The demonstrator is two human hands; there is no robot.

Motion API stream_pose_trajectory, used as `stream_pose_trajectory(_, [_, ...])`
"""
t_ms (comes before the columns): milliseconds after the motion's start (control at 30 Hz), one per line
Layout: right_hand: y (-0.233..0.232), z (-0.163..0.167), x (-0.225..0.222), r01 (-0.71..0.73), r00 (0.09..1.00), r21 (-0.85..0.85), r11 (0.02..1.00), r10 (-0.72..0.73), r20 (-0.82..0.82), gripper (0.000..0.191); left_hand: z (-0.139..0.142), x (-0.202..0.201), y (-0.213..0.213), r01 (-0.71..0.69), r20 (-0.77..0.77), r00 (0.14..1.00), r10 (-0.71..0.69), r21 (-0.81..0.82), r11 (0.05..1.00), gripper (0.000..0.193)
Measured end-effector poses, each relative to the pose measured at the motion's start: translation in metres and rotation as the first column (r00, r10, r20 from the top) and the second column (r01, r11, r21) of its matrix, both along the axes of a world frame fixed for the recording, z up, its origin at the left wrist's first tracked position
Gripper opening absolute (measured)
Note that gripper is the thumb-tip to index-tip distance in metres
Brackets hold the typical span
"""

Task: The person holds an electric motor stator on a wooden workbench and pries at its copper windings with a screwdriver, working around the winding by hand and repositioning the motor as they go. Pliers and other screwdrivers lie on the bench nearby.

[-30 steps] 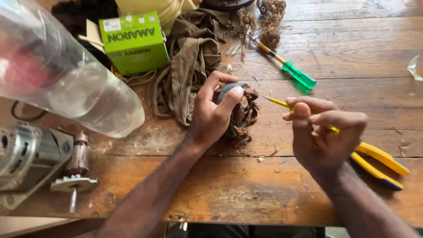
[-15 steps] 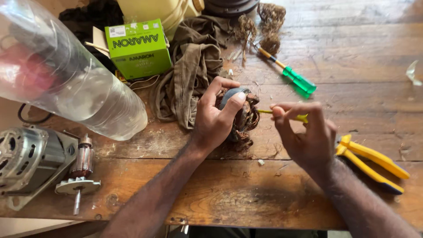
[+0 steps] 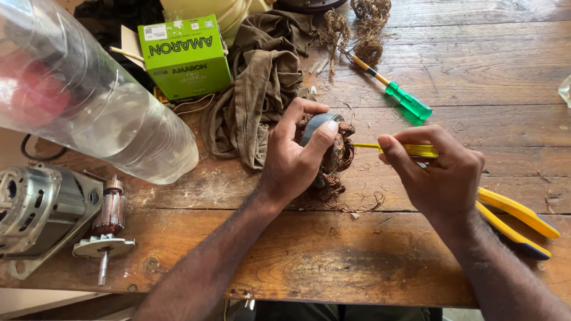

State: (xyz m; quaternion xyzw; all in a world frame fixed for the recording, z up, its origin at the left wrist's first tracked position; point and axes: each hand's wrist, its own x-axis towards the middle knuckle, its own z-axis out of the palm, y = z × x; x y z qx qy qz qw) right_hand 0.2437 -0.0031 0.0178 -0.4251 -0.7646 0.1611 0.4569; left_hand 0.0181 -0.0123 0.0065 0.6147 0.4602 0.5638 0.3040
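Note:
My left hand [image 3: 297,157] grips a round motor stator [image 3: 333,145] with tangled copper winding, pressing it down on the wooden table [image 3: 333,261]. My right hand [image 3: 437,175] holds a yellow-handled screwdriver [image 3: 410,149]; its thin shaft points left into the stator's winding. Loose bits of copper wire lie on the table under and around the stator.
Yellow-handled pliers [image 3: 517,217] lie right of my right hand. A green-handled screwdriver [image 3: 398,95] and pulled-out wire clumps [image 3: 369,30] lie behind. A brown rag [image 3: 259,89], green box [image 3: 184,56], large clear plastic bottle [image 3: 89,101], motor housing [image 3: 33,205] and rotor [image 3: 107,220] sit left.
My right hand has moved the yellow screwdriver left, toward and into the stator's winding. The left hand keeps its grip on the stator.

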Motion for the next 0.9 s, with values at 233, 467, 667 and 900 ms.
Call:
stream_pose_trajectory(233, [0.010,-0.012,0.002,-0.039,0.993,0.043,0.998,0.044,-0.111,0.016,0.000,0.001,0.000,0.013,0.011,1.000,-0.012,-0.066,0.998,0.034])
stream_pose_trajectory(467, [0.027,-0.021,0.015,-0.467,0.583,-0.284,0.838,0.050,-0.811,0.026,0.003,-0.003,0.000,0.053,0.057,0.997,-0.053,0.000,0.999,0.030])
stream_pose_trajectory(667, [0.018,-0.010,0.001,-0.265,0.957,-0.289,0.920,0.288,0.039,0.031,0.009,-0.001,-0.003,0.050,0.031,0.998,-0.048,-0.063,0.997,0.029])
stream_pose_trajectory(900, [-0.004,-0.009,-0.015,-0.308,0.888,-0.077,0.948,0.315,0.335,0.024,0.014,0.000,-0.005,0.114,-0.003,0.993,-0.115,-0.051,0.992,0.031])
